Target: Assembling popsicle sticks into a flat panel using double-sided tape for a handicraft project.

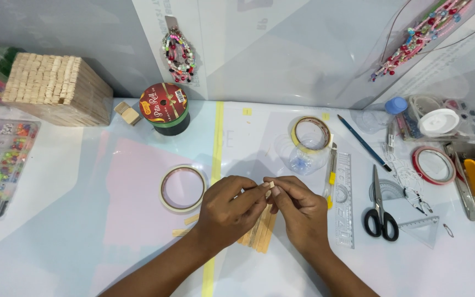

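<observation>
wooden stick piece (271,185) pinched between fingertips of left hand (231,212) and right hand (299,212), above a row of wooden sticks (260,230); masking tape roll (182,188) just left.

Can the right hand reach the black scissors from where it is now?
Probably yes: the scissors lie flat just beside the right hand, with only the clear ruler between, though that hand pinches a small wooden piece.
</observation>
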